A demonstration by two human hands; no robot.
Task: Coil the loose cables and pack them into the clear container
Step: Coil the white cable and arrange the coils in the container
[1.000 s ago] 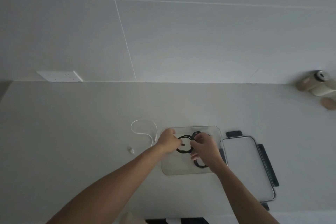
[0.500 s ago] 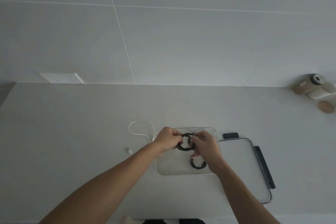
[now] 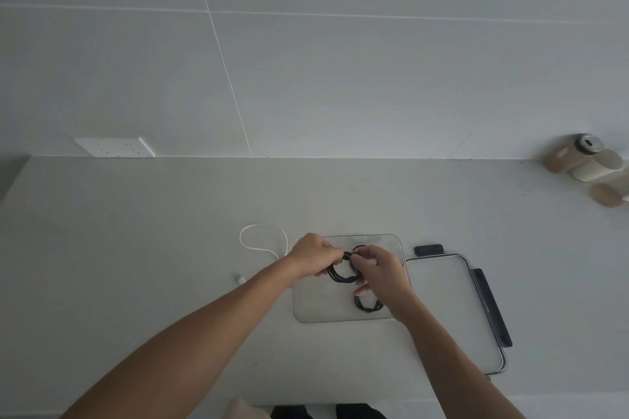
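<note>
A black cable coil [image 3: 341, 275] is held over the clear container [image 3: 399, 245] by two bare hands at a pale countertop [image 3: 136, 248]. The left hand [image 3: 315, 253] is closed around the coil's left and far side, its fingers curled over the strands; the right hand [image 3: 379, 269] pinches the coil's right and far edge, thumb and forefinger drawn tight on the cable, the remaining fingers bent loosely below. Both hands are seen meeting at the far rim of the loop, just above the container's far half.

A second black coil [image 3: 368, 305] is seen lying inside the container, in its near right part, partly hidden by the right wrist. Whether the held coil touches the container floor cannot be told.

A loose white cable [image 3: 262, 238] is left uncoiled on the countertop just left of the container, its loop lying far of the left hand and its plug [image 3: 240, 279] resting nearer, beside the left forearm.

The container's lid [image 3: 452, 309], edged with dark clips, is laid flat to the right of the container, close beside it. A white wall socket [image 3: 114, 147] is set at the far left where counter meets tiled wall, and several pale cylindrical jars [image 3: 585, 160] are grouped at the far right edge.
</note>
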